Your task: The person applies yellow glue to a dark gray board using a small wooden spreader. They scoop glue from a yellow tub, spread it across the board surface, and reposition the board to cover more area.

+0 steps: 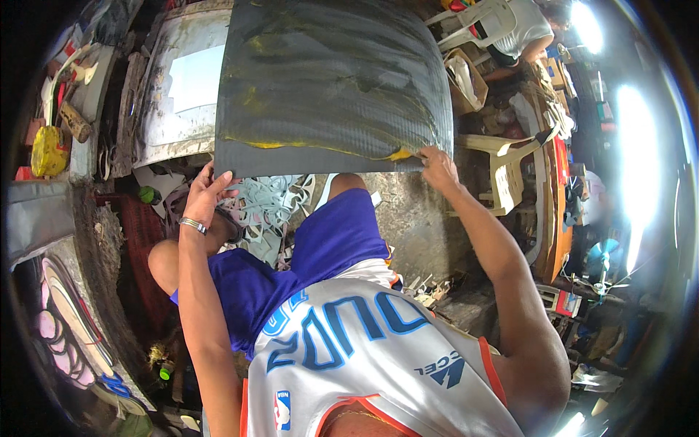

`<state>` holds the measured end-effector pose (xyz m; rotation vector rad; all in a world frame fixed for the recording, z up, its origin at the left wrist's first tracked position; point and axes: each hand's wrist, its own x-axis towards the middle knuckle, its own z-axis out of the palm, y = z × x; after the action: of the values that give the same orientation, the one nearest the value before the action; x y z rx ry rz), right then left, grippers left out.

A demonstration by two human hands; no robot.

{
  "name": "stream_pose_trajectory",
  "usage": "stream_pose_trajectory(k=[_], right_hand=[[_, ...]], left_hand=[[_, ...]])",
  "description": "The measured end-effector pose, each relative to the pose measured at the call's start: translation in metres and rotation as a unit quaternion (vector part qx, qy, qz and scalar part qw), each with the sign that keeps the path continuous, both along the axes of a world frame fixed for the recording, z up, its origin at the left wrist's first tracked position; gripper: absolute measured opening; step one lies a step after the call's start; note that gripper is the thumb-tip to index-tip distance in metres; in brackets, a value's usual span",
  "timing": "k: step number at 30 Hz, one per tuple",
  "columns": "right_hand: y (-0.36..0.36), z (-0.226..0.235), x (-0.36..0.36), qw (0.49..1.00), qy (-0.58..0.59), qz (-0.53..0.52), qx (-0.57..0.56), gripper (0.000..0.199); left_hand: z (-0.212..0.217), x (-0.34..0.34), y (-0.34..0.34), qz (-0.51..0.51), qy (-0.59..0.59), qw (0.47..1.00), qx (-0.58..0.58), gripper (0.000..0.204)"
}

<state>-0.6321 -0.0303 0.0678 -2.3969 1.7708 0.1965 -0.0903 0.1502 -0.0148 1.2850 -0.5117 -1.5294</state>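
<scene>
A large dark grey ribbed sheet (328, 80) lies in front of me, streaked with a wet-looking yellow smear (291, 144) along its near part. At its near left corner, my left hand (206, 195) grips the edge, thumb by the border and a metal watch band on the wrist. My right hand (441, 172) is closed at the near right corner, fingertips pressed together by a thicker yellow blob. Whatever those fingers pinch is too small to make out.
Left of the sheet is a worn white board (186, 109). Pale cut scraps (269, 207) litter the floor beyond my knees. A cream plastic chair (504, 171) stands to the right, with a yellow container (49, 151) at far left. Another person (520, 33) sits at the upper right.
</scene>
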Motion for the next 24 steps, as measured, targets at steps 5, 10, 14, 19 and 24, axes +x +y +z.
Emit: stream_pose_trajectory(k=[5,10,14,19,24], right_hand=[[0.031,-0.026,0.055,0.974,-0.075,-0.216,-0.006,0.041],[0.074,-0.016,0.131,0.992,-0.111,-0.063,0.021,0.048],[0.091,-0.004,0.167,0.962,-0.171,-0.153,0.146,0.051],[0.043,0.030,0.107,0.954,-0.181,-0.238,0.028,0.053],[0.003,0.020,0.076,0.963,-0.065,-0.261,0.013,0.052]], left_hand=[[0.000,0.000,-0.002,-0.012,0.013,1.000,-0.009,0.057],[0.000,-0.001,-0.001,-0.001,0.005,1.000,-0.002,0.056],[-0.001,-0.004,-0.001,0.006,-0.005,1.000,0.004,0.060],[-0.003,-0.005,0.000,0.013,-0.007,1.000,0.010,0.063],[-0.004,-0.005,0.000,0.018,0.011,1.000,-0.004,0.061]])
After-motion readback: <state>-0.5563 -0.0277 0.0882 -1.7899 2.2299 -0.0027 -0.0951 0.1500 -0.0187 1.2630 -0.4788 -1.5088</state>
